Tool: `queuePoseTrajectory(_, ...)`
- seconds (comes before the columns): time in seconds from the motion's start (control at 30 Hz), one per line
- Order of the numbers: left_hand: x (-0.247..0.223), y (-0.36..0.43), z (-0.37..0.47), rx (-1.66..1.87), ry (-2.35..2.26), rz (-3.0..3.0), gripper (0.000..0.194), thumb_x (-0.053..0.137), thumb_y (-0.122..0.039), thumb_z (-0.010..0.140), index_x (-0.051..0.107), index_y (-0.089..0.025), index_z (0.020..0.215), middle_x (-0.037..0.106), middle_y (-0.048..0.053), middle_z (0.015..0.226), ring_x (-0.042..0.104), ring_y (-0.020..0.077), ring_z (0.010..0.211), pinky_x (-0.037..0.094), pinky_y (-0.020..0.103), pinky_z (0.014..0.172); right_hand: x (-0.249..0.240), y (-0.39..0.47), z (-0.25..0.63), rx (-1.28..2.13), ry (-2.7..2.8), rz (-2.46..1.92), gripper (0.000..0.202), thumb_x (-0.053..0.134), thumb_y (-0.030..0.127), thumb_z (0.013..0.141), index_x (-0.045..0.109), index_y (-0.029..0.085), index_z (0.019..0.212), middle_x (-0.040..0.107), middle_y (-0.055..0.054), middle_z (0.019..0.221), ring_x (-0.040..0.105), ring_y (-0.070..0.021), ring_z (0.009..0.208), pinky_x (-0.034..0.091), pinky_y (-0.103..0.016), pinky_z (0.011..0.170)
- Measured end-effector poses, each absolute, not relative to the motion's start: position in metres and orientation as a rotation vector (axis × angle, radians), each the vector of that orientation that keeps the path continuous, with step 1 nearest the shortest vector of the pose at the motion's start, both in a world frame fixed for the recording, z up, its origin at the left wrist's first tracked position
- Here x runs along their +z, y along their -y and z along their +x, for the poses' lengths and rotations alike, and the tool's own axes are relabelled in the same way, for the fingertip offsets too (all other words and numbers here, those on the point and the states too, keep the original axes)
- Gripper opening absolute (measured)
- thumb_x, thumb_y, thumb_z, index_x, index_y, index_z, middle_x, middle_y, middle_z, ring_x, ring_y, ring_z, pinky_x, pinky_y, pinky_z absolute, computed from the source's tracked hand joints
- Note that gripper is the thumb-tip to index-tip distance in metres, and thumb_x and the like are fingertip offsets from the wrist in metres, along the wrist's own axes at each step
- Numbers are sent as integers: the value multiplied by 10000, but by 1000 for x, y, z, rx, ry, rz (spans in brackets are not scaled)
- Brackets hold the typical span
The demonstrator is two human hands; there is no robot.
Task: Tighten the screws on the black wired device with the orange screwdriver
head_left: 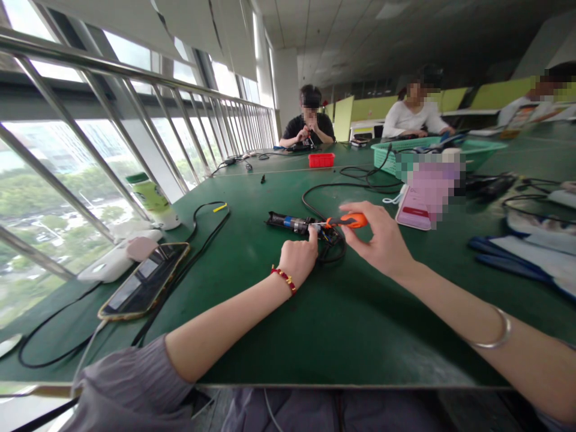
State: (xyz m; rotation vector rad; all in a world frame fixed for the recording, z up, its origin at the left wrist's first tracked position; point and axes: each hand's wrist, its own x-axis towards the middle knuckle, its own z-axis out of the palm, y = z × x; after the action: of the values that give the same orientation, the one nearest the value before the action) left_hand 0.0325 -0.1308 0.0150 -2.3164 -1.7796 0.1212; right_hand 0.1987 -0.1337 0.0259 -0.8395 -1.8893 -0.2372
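A black cylindrical device with a blue band lies on the green table, its right end opened onto small coloured wires. My left hand touches it near that end with an extended index finger; the other fingers are curled, and whether they hold anything is hidden. In my right hand is an orange-handled screwdriver, pinched between thumb and fingers. The screwdriver's shaft points left, its tip close to my left fingertip at the device. A black cable loops behind the device.
On the left are a phone, a white case and a green-lidded cup. A red tray, a green basket and a pink phone stand beyond my hands. Gloves lie at right. Several people sit farther back.
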Motion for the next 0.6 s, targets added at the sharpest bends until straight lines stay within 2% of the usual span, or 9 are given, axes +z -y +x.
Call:
queuePoseTrajectory(0.1,15,131,32,123,1772,-2321,523,358,-185,960,259,-28,1449,726,175,860,709,242,853,483,273,667,26,134,198,-139,1896,-907,188,531,297,851,532,214,1021,666,-32,846,608,-177,687,485,-333,720)
queuePoseTrajectory(0.2,15,131,32,128,1762,-2324,523,359,-178,959,263,-21,1448,726,178,869,709,248,855,489,280,663,27,135,199,-76,1863,-973,200,521,383,864,538,214,971,650,-21,787,573,-160,618,462,-307,648)
queuePoseTrajectory(0.33,15,130,32,137,1757,-2324,532,369,-180,958,253,-23,1452,727,170,867,708,248,856,490,277,660,28,137,199,-44,1846,-1001,210,513,312,846,529,217,1033,627,-1,728,589,-169,649,460,-307,678)
queuePoseTrajectory(0.43,15,130,32,140,1756,-2321,531,369,-186,960,254,-23,1452,727,168,858,710,247,847,490,275,657,26,137,198,-42,1863,-969,321,507,234,807,491,215,1127,615,11,713,595,-176,656,469,-335,747)
queuePoseTrajectory(0.6,14,131,33,139,1743,-2318,537,384,-195,957,262,-11,1447,726,176,867,710,254,840,492,283,652,26,136,198,-11,1829,-1037,332,543,357,825,504,215,1123,634,-12,792,586,-175,631,469,-323,670)
